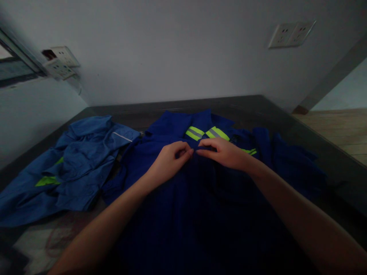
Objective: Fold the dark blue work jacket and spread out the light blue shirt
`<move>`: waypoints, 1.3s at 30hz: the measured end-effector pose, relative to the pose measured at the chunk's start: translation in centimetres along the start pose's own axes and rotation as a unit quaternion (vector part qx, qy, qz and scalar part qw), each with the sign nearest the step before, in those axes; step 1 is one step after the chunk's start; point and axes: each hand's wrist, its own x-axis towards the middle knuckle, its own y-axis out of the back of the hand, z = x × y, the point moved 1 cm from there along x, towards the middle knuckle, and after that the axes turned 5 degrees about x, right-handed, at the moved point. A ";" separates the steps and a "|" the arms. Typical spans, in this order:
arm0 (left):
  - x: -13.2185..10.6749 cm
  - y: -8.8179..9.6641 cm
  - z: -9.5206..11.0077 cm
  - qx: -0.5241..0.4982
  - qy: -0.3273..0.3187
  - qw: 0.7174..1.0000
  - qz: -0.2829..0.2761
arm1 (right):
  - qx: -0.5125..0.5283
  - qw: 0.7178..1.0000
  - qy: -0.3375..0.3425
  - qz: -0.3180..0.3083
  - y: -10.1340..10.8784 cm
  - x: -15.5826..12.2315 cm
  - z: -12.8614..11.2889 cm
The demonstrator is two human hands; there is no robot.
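Facing a pale wall (pixel 172 57) across a dark table (pixel 249 105), in dim light. Seeing a double socket (pixel 292 34) high on the right, more sockets (pixel 64 57) crowded near the corner on the left, and a strip of light floor (pixel 341 131) beyond the table's right edge. Looking down on a dark blue jacket (pixel 177 191), spread over the middle of the table and fading into deep shadow at the near side. Reaching over it from two sides with bare forearms (pixel 123 202). Pinching with the left hand (pixel 170 158), thumb and forefinger closed at the tips on the dark blue cloth. Pinching likewise with the right hand (pixel 222 152), forefinger arched over thumb, gripping a small fold of the same cloth just beside the left fingertips. Leaving only a narrow gap between the two pinches, but being unable to tell a button or zip from plain cloth there. Seeing yellow bands (pixel 195 133) with grey stripes just beyond the fingers, and narrower yellow stripes (pixel 249 151) beside the right wrist. Noticing bunched dark blue cloth (pixel 295 164) farther right. Finding lighter blue clothing (pixel 83 160) rumpled on the left, showing a yellow patch (pixel 47 180) and a thin white strip (pixel 122 136)
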 end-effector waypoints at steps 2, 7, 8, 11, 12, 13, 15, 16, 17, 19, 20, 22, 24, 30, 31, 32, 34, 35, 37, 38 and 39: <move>0.0 0.2 0.1 -0.009 0.006 1.000 -0.012 | 0.007 1.000 -0.009 0.012 0.1 0.0 0.1; -0.2 0.4 0.5 -0.001 0.008 1.000 -0.026 | 0.026 0.998 -0.021 0.061 -0.1 0.1 0.4; -0.2 0.4 0.6 0.001 0.008 1.000 -0.027 | 0.031 0.997 -0.021 0.069 -0.1 0.0 0.5; -0.2 0.3 0.6 0.005 0.008 1.000 -0.024 | 0.039 0.996 -0.016 0.078 0.0 -0.1 0.3; -0.2 0.3 0.5 0.007 0.008 1.000 -0.023 | 0.039 0.996 -0.015 0.073 0.1 -0.1 0.2; -0.2 0.3 0.5 0.008 0.009 1.000 -0.024 | 0.038 0.997 -0.014 0.067 0.2 -0.1 0.1; -0.2 0.3 0.4 0.009 0.012 1.000 -0.026 | 0.032 0.998 -0.012 0.058 0.3 -0.2 -0.2; -0.2 0.3 0.4 0.009 0.013 1.000 -0.027 | 0.028 0.998 -0.011 0.057 0.3 -0.3 -0.4; -0.2 0.3 0.4 0.008 0.014 0.999 -0.028 | 0.022 0.998 -0.011 0.057 0.3 -0.3 -0.6; -0.2 0.2 0.3 0.008 0.016 1.000 -0.026 | 0.005 0.998 -0.011 0.057 0.1 -0.4 -1.0; -0.2 0.1 0.3 0.009 0.016 1.000 -0.024 | -0.006 0.998 -0.010 0.056 0.0 -0.5 -1.2; -0.1 -0.3 0.2 0.012 0.015 1.000 -0.020 | -0.031 0.998 -0.009 0.058 -0.4 -0.6 -1.6; -0.1 -0.7 0.1 0.014 0.012 1.000 -0.011 | -0.060 0.996 -0.008 0.063 -0.8 -0.8 -1.9; -0.1 -1.5 -0.2 -0.008 0.019 1.000 0.008 | -0.097 0.993 -0.011 0.065 -1.6 -0.8 -2.1; -0.1 -1.5 -0.2 -0.013 0.022 1.000 0.013 | -0.093 0.993 -0.013 0.067 -1.6 -0.8 -2.0; -0.1 -1.5 -0.3 -0.017 0.023 0.999 0.019 | -0.087 0.994 -0.014 0.071 -1.7 -0.7 -2.0; 0.0 -1.5 -0.3 -0.027 0.027 0.999 0.033 | -0.073 0.994 -0.014 0.079 -1.7 -0.7 -2.0; 0.0 -1.4 -0.4 -0.036 0.031 0.998 0.037 | -0.065 0.994 -0.013 0.081 -1.7 -0.7 -1.9; 0.0 -1.4 -0.3 -0.065 0.040 0.997 0.025 | -0.050 0.996 -0.010 0.078 -1.5 -0.7 -1.9; 0.0 -1.3 -0.2 -0.082 0.043 0.996 0.013 | -0.046 0.996 -0.009 0.073 -1.4 -0.7 -1.9; 0.0 -1.2 -0.1 -0.095 0.045 0.994 0.002 | -0.046 0.996 -0.009 0.070 -1.2 -0.7 -1.9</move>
